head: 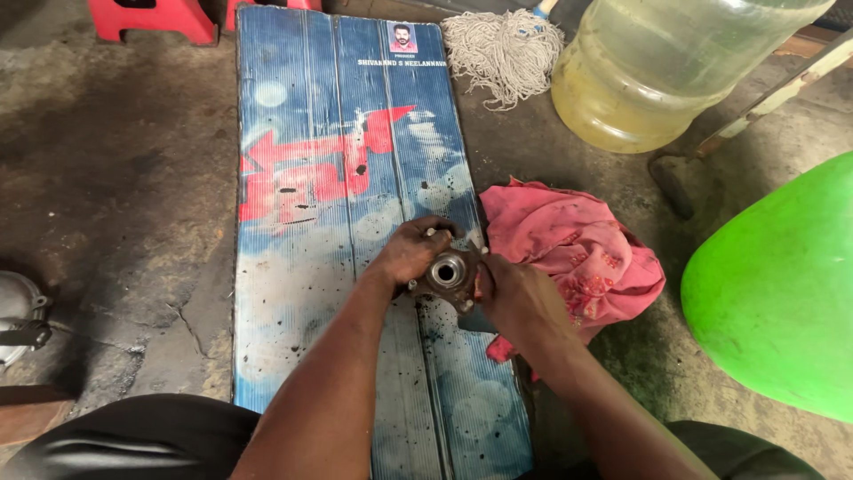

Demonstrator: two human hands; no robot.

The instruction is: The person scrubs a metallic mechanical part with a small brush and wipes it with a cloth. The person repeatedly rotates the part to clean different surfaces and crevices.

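At frame centre my left hand (410, 252) and right hand (515, 298) both grip the greasy metal hub (447, 274) over the blue board (302, 178), pink rag (577, 249) unused beside.

You sit on a cracked grey concrete floor (124, 204); beyond the blue corrugated sheet (338, 151) stands a red stool (151, 18).

Two hands: left (410, 252), right (515, 298). One metal hub (447, 272). One pink rag (573, 249). One blue board (346, 196). One mop head (502, 49). One water jug (657, 62). Two red stools (155, 18). One green chair (777, 284).
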